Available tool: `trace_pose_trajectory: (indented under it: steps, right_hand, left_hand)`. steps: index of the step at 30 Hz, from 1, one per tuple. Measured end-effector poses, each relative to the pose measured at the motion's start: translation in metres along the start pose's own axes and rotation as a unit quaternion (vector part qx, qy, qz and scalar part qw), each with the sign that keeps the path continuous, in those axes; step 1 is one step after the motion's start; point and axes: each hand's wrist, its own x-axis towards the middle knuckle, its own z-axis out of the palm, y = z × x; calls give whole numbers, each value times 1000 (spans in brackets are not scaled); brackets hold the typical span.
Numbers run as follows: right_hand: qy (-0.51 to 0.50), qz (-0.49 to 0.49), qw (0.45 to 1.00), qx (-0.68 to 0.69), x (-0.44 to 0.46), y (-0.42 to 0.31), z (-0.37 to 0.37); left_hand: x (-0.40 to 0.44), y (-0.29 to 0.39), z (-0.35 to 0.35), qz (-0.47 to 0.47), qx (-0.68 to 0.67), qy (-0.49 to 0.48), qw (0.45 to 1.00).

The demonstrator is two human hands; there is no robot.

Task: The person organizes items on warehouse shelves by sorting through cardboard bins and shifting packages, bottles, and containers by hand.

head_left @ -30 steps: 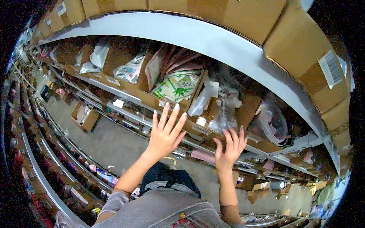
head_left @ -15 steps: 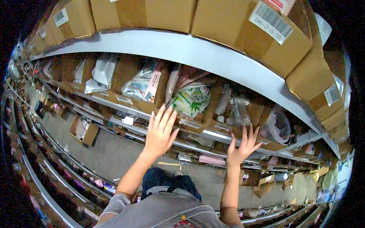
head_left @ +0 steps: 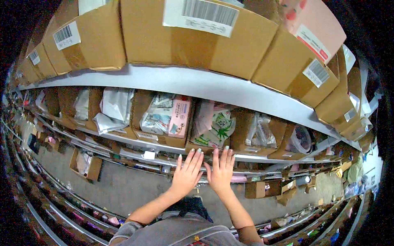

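Observation:
My left hand point(head_left: 186, 174) is held palm down with its fingers stretched out, its fingertips at the lower front edge of a cardboard bin. Close beside it, my right hand point(head_left: 221, 172) has its fingers extended too, and nothing is in either hand. Just beyond the fingertips is the bin with green and white packets point(head_left: 217, 128) and pink packaging point(head_left: 203, 119). To its left a bin holds a pink and white pack point(head_left: 179, 118) and clear bags. On the right, another bin contains clear plastic packaging point(head_left: 261, 133).
Above runs a pale shelf beam point(head_left: 184, 84) under large cardboard boxes point(head_left: 197, 45) with barcode labels. A clear round container point(head_left: 301, 139) sits in a bin at the right. Below, an open carton point(head_left: 85, 165) stands on the grey floor point(head_left: 123, 184).
My right hand has moved left, close to my left hand. The view has shifted so that more of the upper boxes shows and the shelf bins sit lower.

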Motion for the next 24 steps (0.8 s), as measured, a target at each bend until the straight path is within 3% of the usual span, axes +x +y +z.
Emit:
trace_pose_trajectory:
  steps: [6,8,10,12,14,16,20,22,24]
  right_hand:
    - [-59,70,996,-23,24,-5,5]
    - [-54,75,995,-23,29,-5,7]
    - [-38,95,995,9,31,-8,9]
    - [-35,94,995,12,35,-12,1]
    - [-31,92,995,18,34,-21,-4]
    - [-10,85,995,51,32,-34,-4]
    - [-28,-28,996,81,31,-73,3]
    - [-42,-35,995,87,37,-88,7]
    - [-129,32,987,94,44,-99,10]
  left_hand:
    - [19,-16,-6,13,-8,-45,999]
    - [27,-23,-2,25,56,-42,997]
    - [28,-30,-6,44,15,-35,998]
    - [21,-38,-15,134,-65,-31,988]
    - [9,-47,-20,145,-78,-39,986]
    - [-6,-62,-31,81,-52,57,994]
    - [-24,-99,-51,-91,-74,125,985]
    - [-29,-110,-55,-98,-62,132,984]
    - [-34,-117,-56,-100,-27,101,990]
